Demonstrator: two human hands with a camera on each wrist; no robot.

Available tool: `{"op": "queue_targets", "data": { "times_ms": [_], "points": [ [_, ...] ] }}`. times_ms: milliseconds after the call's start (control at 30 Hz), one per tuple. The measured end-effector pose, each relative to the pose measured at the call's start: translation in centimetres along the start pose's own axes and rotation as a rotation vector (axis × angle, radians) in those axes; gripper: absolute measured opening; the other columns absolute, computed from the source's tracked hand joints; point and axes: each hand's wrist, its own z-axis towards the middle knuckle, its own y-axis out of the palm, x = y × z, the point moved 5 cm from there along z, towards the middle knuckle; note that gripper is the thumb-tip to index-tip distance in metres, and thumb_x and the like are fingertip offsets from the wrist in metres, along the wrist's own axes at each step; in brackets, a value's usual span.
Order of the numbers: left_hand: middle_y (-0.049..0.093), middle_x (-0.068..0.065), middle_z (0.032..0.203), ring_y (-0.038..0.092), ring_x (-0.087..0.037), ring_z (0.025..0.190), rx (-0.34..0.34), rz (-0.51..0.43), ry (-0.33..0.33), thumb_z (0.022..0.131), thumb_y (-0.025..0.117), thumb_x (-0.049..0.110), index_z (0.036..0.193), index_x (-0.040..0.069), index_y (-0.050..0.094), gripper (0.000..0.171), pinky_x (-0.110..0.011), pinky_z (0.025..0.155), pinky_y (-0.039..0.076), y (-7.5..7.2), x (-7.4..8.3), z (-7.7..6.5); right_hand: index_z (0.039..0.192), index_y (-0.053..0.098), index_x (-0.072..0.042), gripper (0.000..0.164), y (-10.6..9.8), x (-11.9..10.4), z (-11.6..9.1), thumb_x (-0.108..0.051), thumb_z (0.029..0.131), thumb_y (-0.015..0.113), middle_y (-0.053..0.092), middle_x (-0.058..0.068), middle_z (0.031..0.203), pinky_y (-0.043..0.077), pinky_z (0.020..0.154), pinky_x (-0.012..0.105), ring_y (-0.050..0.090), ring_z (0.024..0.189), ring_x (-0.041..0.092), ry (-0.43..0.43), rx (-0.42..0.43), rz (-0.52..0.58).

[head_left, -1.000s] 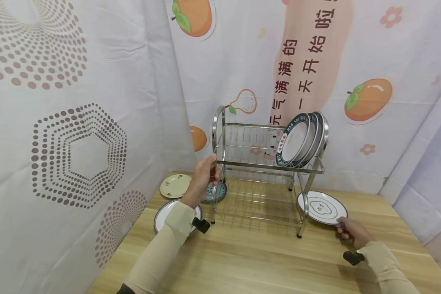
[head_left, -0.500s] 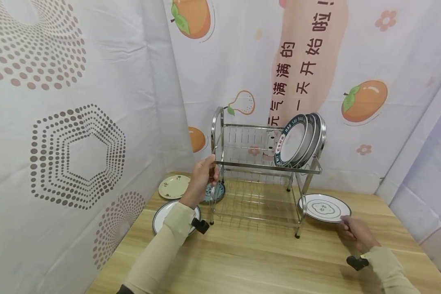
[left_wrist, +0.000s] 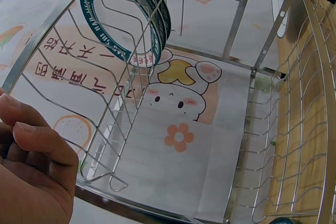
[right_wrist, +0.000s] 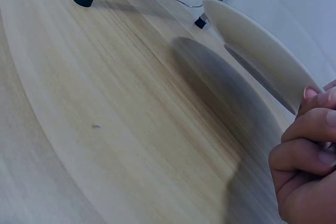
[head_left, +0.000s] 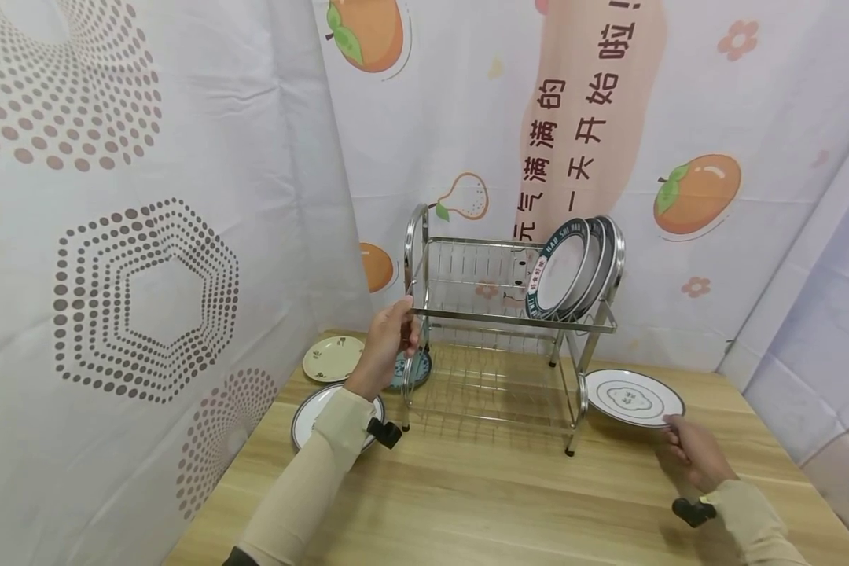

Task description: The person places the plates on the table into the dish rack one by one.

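My left hand (head_left: pixel 389 342) grips the front left corner of the upper rail of a two-tier metal dish rack (head_left: pixel 512 318). Its curled fingers also show at the lower left of the left wrist view. My right hand (head_left: pixel 700 454) pinches the near right rim of a white plate (head_left: pixel 633 397) with a dark edge and a printed middle. This plate is to the right of the rack; in the right wrist view its underside (right_wrist: pixel 262 51) is tilted above the wood, over a shadow. Several green-rimmed plates (head_left: pixel 559 271) stand on edge at the right end of the upper tier.
Left of the rack lie a cream plate (head_left: pixel 332 358), a white dark-rimmed plate (head_left: pixel 304 420) partly under my left forearm, and a blue patterned plate (head_left: pixel 417 371) partly behind the rack's post. Printed curtains (head_left: pixel 255 157) enclose the wooden table (head_left: pixel 502 503) at the back and left.
My right hand has moved a little to the right with the white plate, and the plate has come away from the rack's right leg. The left hand stays at the rack's corner.
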Motion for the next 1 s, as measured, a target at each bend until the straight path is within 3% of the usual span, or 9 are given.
{"op": "queue_targets", "data": {
  "times_ms": [300, 467, 700, 1000],
  "points": [
    [0.047, 0.0, 0.056, 0.039, -0.013, 0.045, -0.007, -0.006, 0.016, 0.107, 0.05, 0.04, 0.062, 0.009, 0.048, 0.054, -0.022, 0.043, 0.036, 0.0, 0.1, 0.0, 0.072, 0.053, -0.014, 0.04, -0.2, -0.8, -0.5, -0.02, 0.11, 0.042, 0.046, -0.012, 0.058, 0.026, 0.042, 0.024, 0.036, 0.042, 0.0, -0.038, 0.032, 0.061],
    [0.048, -0.001, 0.056, 0.039, -0.013, 0.045, -0.002, -0.011, 0.024, 0.107, 0.051, 0.039, 0.063, 0.008, 0.049, 0.054, -0.023, 0.043, 0.036, 0.0, 0.1, 0.1, 0.074, 0.054, -0.013, 0.039, -0.1, -1.5, -0.9, -0.019, 0.111, 0.042, 0.046, -0.012, 0.058, 0.027, 0.042, 0.022, 0.037, 0.041, 0.0, -0.045, 0.024, 0.143],
    [0.048, -0.001, 0.057, 0.039, -0.013, 0.045, -0.011, -0.01, 0.02, 0.107, 0.05, 0.04, 0.063, 0.008, 0.049, 0.055, -0.024, 0.044, 0.035, 0.2, -0.1, 0.1, 0.073, 0.052, -0.011, 0.041, -0.2, -2.2, -2.2, -0.016, 0.112, 0.039, 0.041, -0.009, 0.057, 0.016, 0.047, 0.033, 0.033, 0.043, 0.003, -0.085, -0.002, 0.208],
    [0.048, 0.0, 0.057, 0.039, -0.012, 0.046, 0.002, -0.017, 0.019, 0.106, 0.052, 0.041, 0.063, 0.01, 0.048, 0.053, -0.022, 0.044, 0.036, 0.0, 0.0, 0.1, 0.069, 0.051, -0.011, 0.044, 0.2, -3.3, -3.3, -0.01, 0.111, 0.037, 0.041, -0.009, 0.059, 0.015, 0.048, 0.03, 0.029, 0.044, 0.003, -0.122, -0.05, 0.282]
  ]
}}
